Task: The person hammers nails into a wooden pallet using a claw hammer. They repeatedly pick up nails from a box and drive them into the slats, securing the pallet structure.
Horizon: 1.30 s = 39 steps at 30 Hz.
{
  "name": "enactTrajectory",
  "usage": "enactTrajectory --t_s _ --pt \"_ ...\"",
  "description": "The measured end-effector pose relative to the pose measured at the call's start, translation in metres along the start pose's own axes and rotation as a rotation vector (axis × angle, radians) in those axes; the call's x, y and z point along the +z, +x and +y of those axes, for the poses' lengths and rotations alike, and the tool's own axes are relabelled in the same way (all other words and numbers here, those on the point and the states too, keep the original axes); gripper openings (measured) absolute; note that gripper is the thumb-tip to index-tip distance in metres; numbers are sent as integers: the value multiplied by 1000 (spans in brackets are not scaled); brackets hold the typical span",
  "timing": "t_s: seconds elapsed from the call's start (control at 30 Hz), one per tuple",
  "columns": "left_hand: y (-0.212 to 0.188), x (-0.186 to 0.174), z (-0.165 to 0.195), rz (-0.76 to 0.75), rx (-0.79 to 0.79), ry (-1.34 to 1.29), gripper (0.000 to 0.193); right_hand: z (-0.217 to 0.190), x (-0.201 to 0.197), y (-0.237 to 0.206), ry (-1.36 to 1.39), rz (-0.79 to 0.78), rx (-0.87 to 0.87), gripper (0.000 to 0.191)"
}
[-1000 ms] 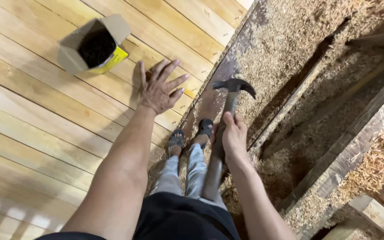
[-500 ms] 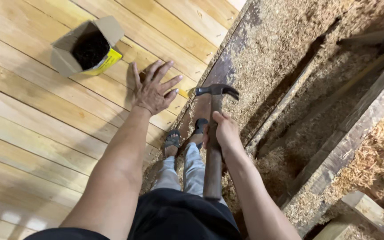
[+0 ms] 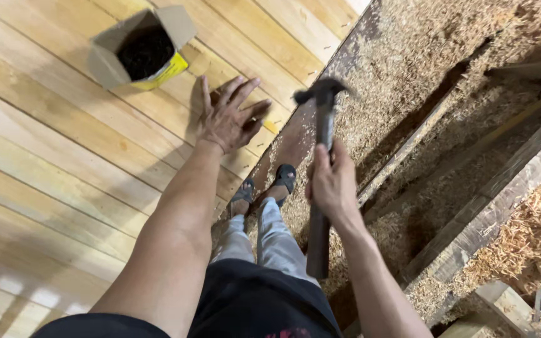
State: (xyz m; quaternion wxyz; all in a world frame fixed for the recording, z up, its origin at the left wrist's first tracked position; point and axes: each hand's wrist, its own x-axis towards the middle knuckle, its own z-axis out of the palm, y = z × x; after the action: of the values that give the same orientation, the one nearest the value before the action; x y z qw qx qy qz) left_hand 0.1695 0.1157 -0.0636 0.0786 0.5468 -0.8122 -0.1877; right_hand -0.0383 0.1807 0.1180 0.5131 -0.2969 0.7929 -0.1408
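The fingers (image 3: 322, 164) of the right hand (image 3: 332, 183) were wrapped tight around the dark wooden handle of a claw hammer (image 3: 322, 150), gripping it about midway along its length, so that the butt of the handle stuck out toward the near side past the wrist and the dark metal head, slightly blurred, stood raised at the far end above the edge of the boards. The left hand (image 3: 228, 116) lay flat with its fingers (image 3: 240, 91) spread wide and holding nothing, the palm pressed on the pale yellow wooden floorboards (image 3: 64, 163) just left of the hammer head. Just beside the left hand's fingertips, a small yellow piece (image 3: 272, 127) lay at the edge of the boards; what it was could not be told. Farther off to the left, an open cardboard box with a yellow side and dark contents (image 3: 142, 50) sat on the boards, well apart from the hand. Between the two forearms, the person's grey trouser legs and dark sandalled feet (image 3: 264, 188) rested on a dusty brown beam (image 3: 295, 131) that ran along the boards' edge. To the right of it stretched an open subfloor strewn with sawdust and wood shavings (image 3: 421, 62), crossed by weathered timber joists (image 3: 496, 194).
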Motion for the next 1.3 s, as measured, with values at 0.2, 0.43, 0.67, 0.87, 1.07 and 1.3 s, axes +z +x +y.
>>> enactTrajectory --t_s 0.2,0.43,0.67,0.87,1.07,1.3 --pt "3 -6 2 -10 27 80 53 -16 -4 -2 -154 -114 -86 28" --pt "0 -14 7 -128 -26 95 45 -17 -15 8 19 -49 -71 28" --pt "8 -12 0 -116 -17 52 49 14 10 14 -89 -69 -159 31" --pt "-4 -4 2 -106 -25 34 50 74 13 16 -137 74 -678 34" --pt "2 1 -4 -35 5 25 47 116 32 36 -377 -13 -539 30" --pt "3 0 -3 -44 11 22 51 126 32 39 -263 58 -619 35"
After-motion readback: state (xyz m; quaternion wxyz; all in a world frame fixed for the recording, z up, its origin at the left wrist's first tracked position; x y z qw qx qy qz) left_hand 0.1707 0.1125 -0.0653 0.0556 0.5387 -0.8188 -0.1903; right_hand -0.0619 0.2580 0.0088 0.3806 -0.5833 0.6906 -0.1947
